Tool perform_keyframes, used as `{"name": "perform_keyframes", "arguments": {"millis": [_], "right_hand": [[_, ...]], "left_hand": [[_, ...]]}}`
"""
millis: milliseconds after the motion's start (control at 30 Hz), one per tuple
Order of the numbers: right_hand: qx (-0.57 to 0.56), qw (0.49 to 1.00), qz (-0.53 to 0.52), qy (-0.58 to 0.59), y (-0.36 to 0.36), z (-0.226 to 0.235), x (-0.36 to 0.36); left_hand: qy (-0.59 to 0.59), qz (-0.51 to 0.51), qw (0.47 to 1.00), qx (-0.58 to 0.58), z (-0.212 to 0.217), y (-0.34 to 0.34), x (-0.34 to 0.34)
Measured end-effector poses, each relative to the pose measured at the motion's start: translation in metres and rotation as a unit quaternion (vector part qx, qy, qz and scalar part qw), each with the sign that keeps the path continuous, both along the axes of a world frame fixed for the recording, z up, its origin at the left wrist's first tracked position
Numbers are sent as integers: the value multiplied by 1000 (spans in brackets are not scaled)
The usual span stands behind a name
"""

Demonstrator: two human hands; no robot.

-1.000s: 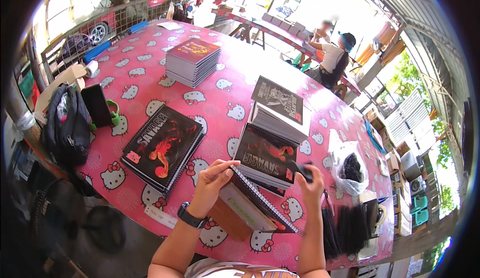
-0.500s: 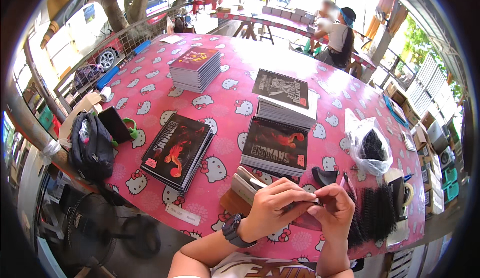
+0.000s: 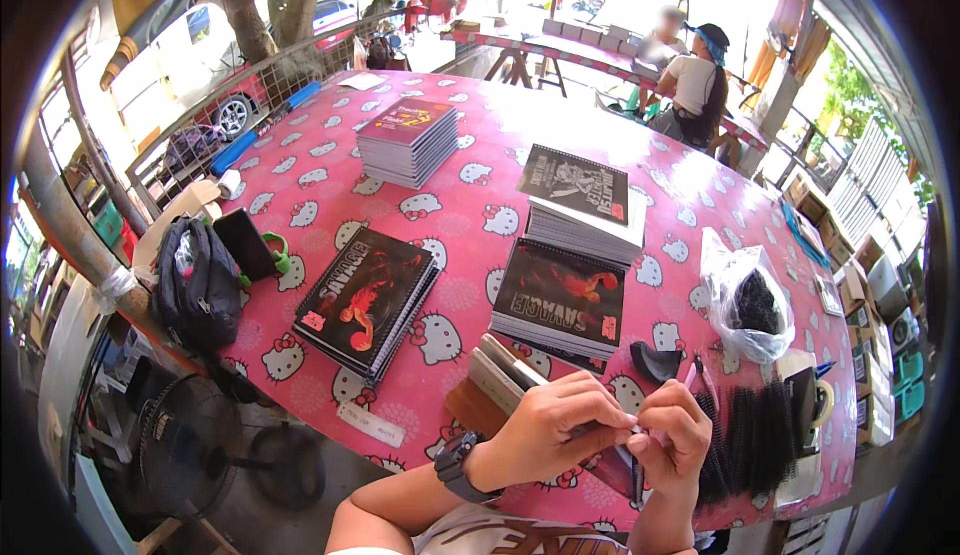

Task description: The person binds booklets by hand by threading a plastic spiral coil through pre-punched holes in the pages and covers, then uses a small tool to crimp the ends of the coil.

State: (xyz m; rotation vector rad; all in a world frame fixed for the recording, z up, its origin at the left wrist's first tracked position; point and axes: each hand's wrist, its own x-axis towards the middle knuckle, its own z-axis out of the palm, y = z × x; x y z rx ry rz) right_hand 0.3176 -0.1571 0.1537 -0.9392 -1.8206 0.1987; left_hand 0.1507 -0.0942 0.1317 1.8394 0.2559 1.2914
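Spiral-bound notebook (image 3: pixel 622 472): at the grip, just below the joined fingertips; mostly hidden by the hands, its dark bound edge running toward 6 o'clock.
Clock: centred on the fingertips, 12 away from the person.
Table edges: near edge of the pink table (image 3: pixel 465 265) lies at 6 o'clock, curving up toward 9.
Open room: bare patterned cloth between the left stack (image 3: pixel 365 305) at 10 o'clock and the centre stack (image 3: pixel 560 300) at 11.
Close limits: brown block (image 3: pixel 475 407) at 10 o'clock, near the left hand; black curved piece (image 3: pixel 657 361) between 12 and 1; black coils (image 3: pixel 760 435) at 3, beside the right hand; plastic bag (image 3: pixel 748 305) between 1 and 2.
Writing: large grey lettering and a red figure on both stacks' dark covers; handwriting on the paper strip (image 3: pixel 370 425) at 9 o'clock.
Grip: left hand (image 3: pixel 570 425) and right hand (image 3: pixel 672 435) both narrow, fingertips pinched together at the notebook; exact contact hidden.
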Motion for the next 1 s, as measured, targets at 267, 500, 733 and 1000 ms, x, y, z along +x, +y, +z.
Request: {"name": "perform_keyframes", "arguments": {"millis": [267,500,733,1000], "right_hand": [[-108,991,-67,-45,-2,7,-10],[-91,970,-186,131,28,0,53],[-281,907,-267,163,95,-122,80],[-314,893,-298,124,131,-144,66]], "left_hand": [[29,55,998,-32,2,-1,-4],[-30,449,893,-30,11,60,-90],[-167,618,761,-107,-100,103,-256],[87,731,662,-137,-160,96,-260]]}}
